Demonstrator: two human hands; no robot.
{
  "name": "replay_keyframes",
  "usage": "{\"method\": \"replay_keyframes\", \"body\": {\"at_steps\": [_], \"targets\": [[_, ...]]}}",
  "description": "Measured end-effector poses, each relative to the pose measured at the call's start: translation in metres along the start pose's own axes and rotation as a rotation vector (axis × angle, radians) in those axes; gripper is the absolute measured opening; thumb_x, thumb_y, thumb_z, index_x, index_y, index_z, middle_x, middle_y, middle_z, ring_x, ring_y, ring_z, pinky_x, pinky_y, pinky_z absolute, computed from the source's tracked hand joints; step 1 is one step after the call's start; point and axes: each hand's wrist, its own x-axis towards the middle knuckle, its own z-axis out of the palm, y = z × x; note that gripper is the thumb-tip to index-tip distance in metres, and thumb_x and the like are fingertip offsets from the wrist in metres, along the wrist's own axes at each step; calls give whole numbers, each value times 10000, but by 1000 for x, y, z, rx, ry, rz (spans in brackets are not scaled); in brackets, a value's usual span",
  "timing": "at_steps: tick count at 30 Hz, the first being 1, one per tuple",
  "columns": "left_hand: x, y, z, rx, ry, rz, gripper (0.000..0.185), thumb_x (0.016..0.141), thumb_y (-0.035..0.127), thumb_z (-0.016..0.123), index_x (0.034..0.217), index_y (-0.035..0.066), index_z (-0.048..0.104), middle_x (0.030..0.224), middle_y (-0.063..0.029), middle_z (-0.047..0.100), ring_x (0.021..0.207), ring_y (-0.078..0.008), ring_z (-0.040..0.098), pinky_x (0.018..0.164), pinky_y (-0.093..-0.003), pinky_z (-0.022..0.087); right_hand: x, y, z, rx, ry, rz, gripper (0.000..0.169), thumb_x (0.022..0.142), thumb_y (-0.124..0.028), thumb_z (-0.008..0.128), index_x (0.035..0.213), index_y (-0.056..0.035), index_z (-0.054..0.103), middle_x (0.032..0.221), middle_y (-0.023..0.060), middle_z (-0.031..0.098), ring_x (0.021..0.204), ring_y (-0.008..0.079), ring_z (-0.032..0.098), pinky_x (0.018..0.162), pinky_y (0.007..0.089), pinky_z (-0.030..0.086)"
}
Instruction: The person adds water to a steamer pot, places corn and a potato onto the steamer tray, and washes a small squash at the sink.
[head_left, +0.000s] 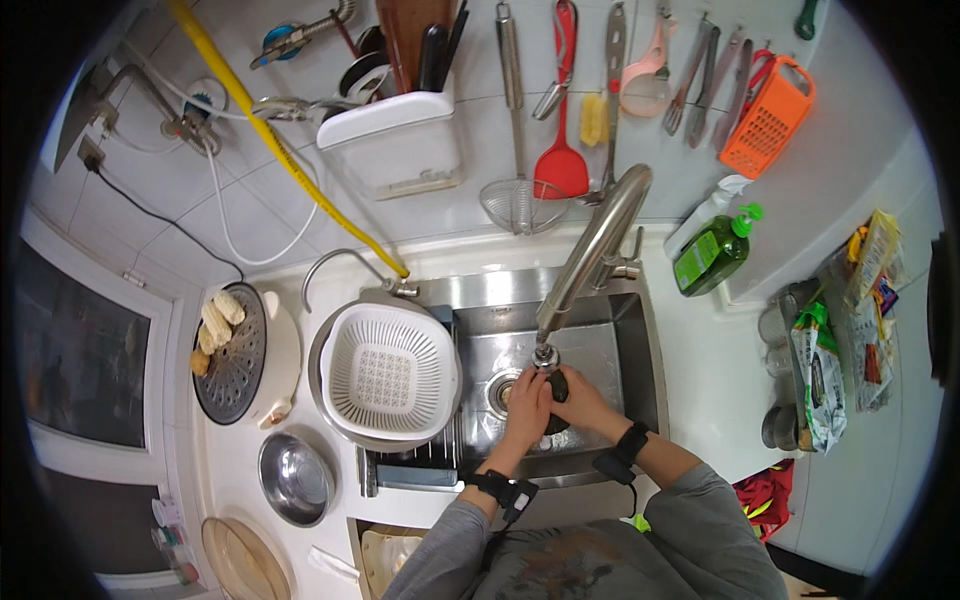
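Under the spout of the tall steel faucet (581, 259), both hands close around a dark green, elongated vegetable (557, 387). My left hand (528, 411) covers its left side, fingers pointing up towards the spout. Gripping from the right is my right hand (585, 403), which hides the vegetable's middle. Its lower end shows below my fingers; its exact kind is unclear. Beneath them lies the wet steel sink (600, 349), its round drain (502, 391) just left of my left hand.
A white colander (375, 379) in a basin stands on a rack at the sink's left. Further left are a steel bowl (296, 478) and peeled corn (217, 322) on a steamer plate (244, 386). A green soap bottle (712, 255) stands behind right. Utensils hang above.
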Motion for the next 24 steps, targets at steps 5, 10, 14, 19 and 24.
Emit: {"method": "replay_keyframes", "body": {"at_steps": [5,10,14,19,24], "targets": [[29,-28,3,-545,-259,-508,316,925,235,405,1043,-9,566,881,-109,610,829,-209,583,748,-312,434,-24,-29,-27,2,-39,-24,707,710,-284,701,1290,-89,347,1206,226,439,1078,372,493,897,390,421],[20,-39,12,-770,-50,-669,381,910,319,457,1066,-10,570,927,-71,597,865,-158,549,774,-276,421,-17,-20,-18,148,101,-42,694,731,-267,690,1293,-66,336,1210,208,416,1102,357,470,923,383,402],[-5,-17,1,-808,-53,-595,600,823,319,641,1245,-23,383,1115,-120,520,1003,-177,512,862,-291,414,-6,-8,-9,190,191,-113,570,806,-314,600,1263,-42,397,1204,218,441,1072,363,487,917,413,396],[-21,-3,-10,-653,-79,-491,616,754,198,711,1216,-23,368,1052,-112,539,965,-172,536,825,-280,442,6,-12,4,-154,113,-291,259,886,-209,425,991,-8,551,1073,185,543,1002,378,502,849,420,413],[-25,0,-24,-487,-60,-455,618,727,193,719,1202,-26,390,1055,-128,570,960,-185,561,834,-287,444,34,-27,7,-120,-156,12,282,870,-201,413,902,8,599,927,206,609,858,380,573,759,431,451]]}}
